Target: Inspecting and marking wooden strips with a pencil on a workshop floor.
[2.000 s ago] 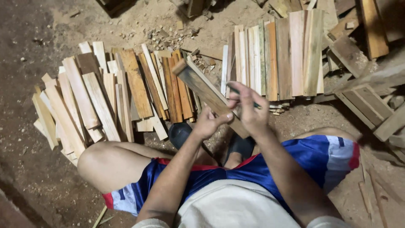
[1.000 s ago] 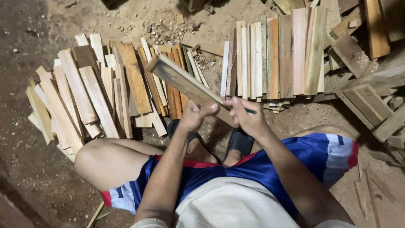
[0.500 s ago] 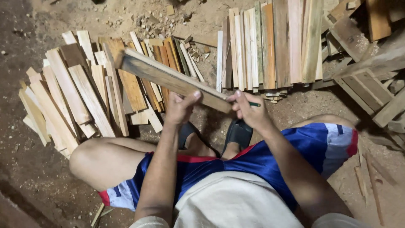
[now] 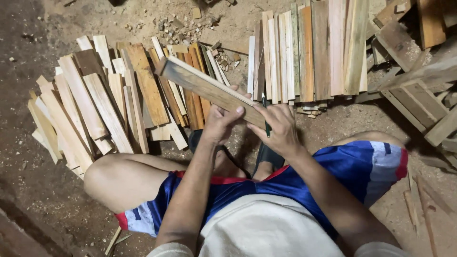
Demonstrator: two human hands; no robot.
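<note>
fanned pile of wood slats [image 4: 95, 104] lies left. left hand [image 4: 220, 124] clamps the raised wooden slat [image 4: 209, 89]; right hand [image 4: 281, 129] grips its near end, pinching a green pencil [image 4: 265, 119]. a loosened grip could likely drop it onto the knees.

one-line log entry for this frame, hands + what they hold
left hand: grips wooden slat | right hand: holds green pencil, steadies slat | slat piles on ground

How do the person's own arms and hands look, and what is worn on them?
Both forearms are bare down to the wrists. The left hand and the right hand wear no gloves, and no ring, watch or bracelet is visible. Short pale sleeve edges show at the bottom of the picture, near the elbows.
</note>
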